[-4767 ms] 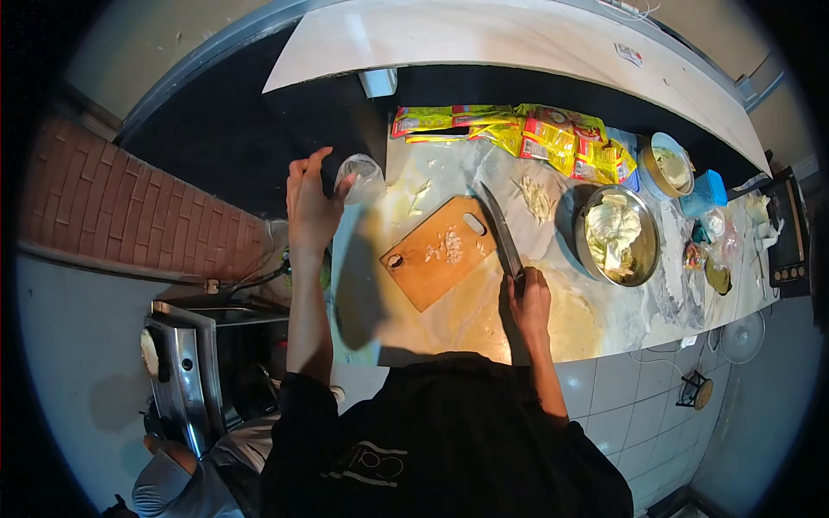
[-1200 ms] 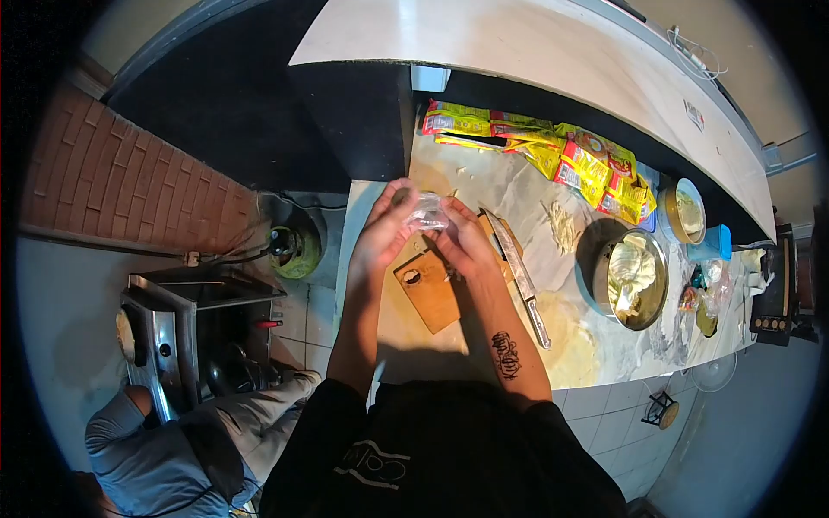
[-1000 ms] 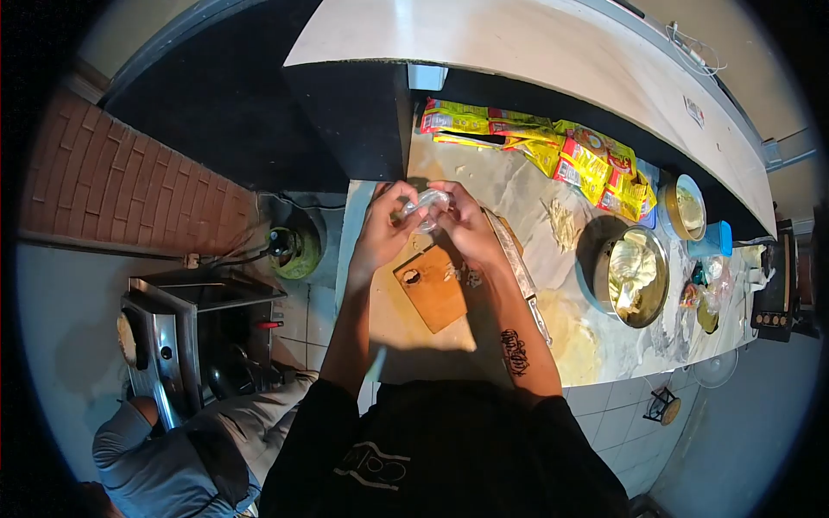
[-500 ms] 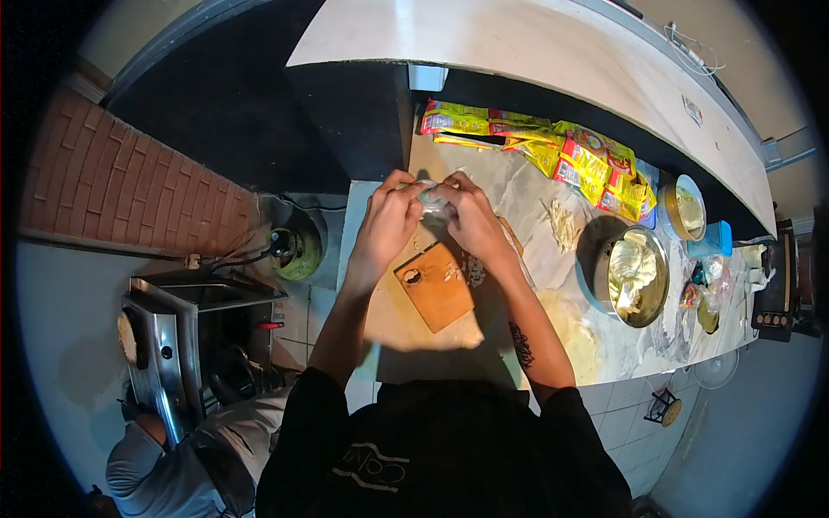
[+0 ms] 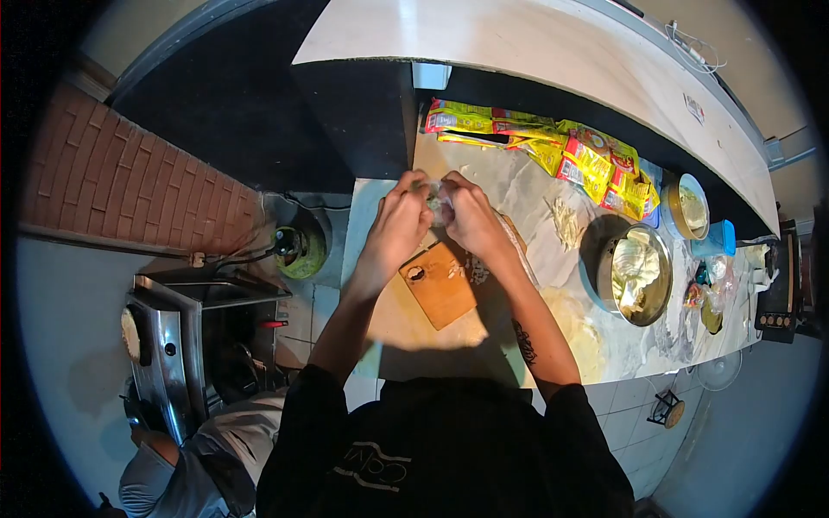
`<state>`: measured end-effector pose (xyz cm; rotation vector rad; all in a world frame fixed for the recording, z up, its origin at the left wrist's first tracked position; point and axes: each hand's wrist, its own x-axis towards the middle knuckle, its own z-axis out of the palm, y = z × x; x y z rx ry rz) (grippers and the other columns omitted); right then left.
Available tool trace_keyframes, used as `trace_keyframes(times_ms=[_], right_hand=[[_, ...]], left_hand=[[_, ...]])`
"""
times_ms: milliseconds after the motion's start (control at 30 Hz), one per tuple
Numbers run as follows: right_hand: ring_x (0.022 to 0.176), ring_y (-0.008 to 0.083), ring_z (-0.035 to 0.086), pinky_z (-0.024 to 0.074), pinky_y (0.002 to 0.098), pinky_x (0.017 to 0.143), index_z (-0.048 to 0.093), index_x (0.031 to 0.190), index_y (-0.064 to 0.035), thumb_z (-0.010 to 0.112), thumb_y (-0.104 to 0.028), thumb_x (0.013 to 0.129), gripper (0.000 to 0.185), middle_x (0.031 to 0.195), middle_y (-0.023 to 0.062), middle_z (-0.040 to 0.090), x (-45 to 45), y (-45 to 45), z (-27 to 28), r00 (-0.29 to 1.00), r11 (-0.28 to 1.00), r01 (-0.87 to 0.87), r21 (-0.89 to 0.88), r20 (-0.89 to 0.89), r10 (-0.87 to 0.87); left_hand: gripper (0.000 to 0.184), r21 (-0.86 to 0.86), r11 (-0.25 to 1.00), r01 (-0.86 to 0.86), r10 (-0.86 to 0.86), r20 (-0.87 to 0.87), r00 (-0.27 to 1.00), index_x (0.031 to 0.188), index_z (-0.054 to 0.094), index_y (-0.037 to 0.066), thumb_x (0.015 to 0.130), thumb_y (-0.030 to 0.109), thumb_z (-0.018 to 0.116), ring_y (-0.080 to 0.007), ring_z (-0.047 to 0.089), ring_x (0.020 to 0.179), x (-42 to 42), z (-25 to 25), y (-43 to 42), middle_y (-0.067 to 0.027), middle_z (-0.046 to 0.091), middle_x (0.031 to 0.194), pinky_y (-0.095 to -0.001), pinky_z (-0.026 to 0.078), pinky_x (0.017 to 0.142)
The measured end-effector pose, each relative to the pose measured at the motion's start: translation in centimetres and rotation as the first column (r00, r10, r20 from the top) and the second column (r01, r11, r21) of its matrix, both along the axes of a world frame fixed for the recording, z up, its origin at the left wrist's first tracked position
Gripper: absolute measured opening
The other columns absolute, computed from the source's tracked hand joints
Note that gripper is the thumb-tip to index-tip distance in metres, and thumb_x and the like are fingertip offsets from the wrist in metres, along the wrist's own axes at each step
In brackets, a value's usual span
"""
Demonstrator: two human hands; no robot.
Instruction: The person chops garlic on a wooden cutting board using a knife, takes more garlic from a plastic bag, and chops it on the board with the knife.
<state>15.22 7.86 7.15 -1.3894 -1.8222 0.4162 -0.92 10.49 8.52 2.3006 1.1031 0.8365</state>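
My left hand [image 5: 399, 223] and my right hand [image 5: 471, 216] are held close together above the far end of a wooden cutting board [image 5: 439, 298]. Both are closed on a small clear plastic bag [image 5: 438, 205] between them. Its contents are blurred and mostly covered by my fingers. On the board lie a few pale chopped bits and a small dark-edged piece [image 5: 415, 273] near its left corner. More whitish chopped bits [image 5: 477, 269] sit at the board's right edge, partly in shadow.
Yellow-red packets [image 5: 587, 164] line the counter's back. Shredded pale vegetable [image 5: 565, 224], a metal bowl of cabbage leaves [image 5: 636, 272], another bowl [image 5: 691, 210] and a blue container [image 5: 715, 239] are to the right. At left are a green gas cylinder [image 5: 300, 253], a steel stove [image 5: 162, 371] and another person [image 5: 194, 466].
Both hands stay at the plastic bag, with the fingers curled more tightly and the bag more covered. The view has shifted slightly, and the other person at lower left has moved a little.
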Motion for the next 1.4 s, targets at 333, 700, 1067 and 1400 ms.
trace_keyframes(times_ms=[333,700,1067,1400], right_hand=[[0.076,0.0388,0.066,0.0519,0.0405,0.065,0.057,0.081,0.0071,0.073,0.003,0.076,0.017,0.085,0.0213,0.063,-1.0,0.5,2.1,0.995,0.998,0.069,-0.006,-0.068,-0.069],[0.07,0.0354,0.07,0.0519,0.0373,0.062,0.05,0.088,0.0022,0.066,0.001,0.082,0.017,0.076,0.0226,0.066,-1.9,0.2,-1.6,0.881,0.939,0.066,-0.338,-0.422,-0.214],[0.067,0.0325,0.067,0.05,0.0381,0.063,0.052,0.091,0.0004,0.064,0.004,0.079,0.018,0.074,0.019,0.063,0.0,-1.2,0.1,0.948,0.958,0.189,-0.215,-0.213,-0.235],[0.07,0.032,0.065,0.051,0.0362,0.064,0.056,0.099,0.0005,0.065,-0.003,0.087,0.016,0.08,0.0165,0.064,4.7,-8.8,1.9,0.98,0.974,0.129,-0.189,-0.126,-0.154]], left_hand=[[0.045,-0.069,0.993,-0.092,0.099,0.117,0.988,0.125,0.056,-0.011,0.08,-0.007,0.061,-0.0416,0.065,0.102,-0.4,0.0,0.2,-0.0275,0.062,0.118,-0.0408,0.055,0.083],[0.025,0.179,0.972,-0.149,0.151,0.006,0.989,0.112,0.068,0.001,0.088,0.007,0.065,-0.039,0.067,0.086,-1.2,-0.9,-1.2,-0.019,0.065,0.112,-0.0439,0.053,0.073],[0.026,-0.008,0.999,0.032,-0.032,-0.086,0.996,0.11,0.067,0.0,0.088,0.013,0.07,-0.0326,0.067,0.093,-2.8,2.3,-1.3,-0.0179,0.067,0.106,-0.0404,0.052,0.08],[0.034,-0.071,0.992,0.104,-0.106,-0.02,0.994,0.119,0.065,0.002,0.088,0.015,0.07,-0.0348,0.064,0.096,-4.5,4.9,-3.8,-0.0178,0.062,0.109,-0.0401,0.051,0.083]])
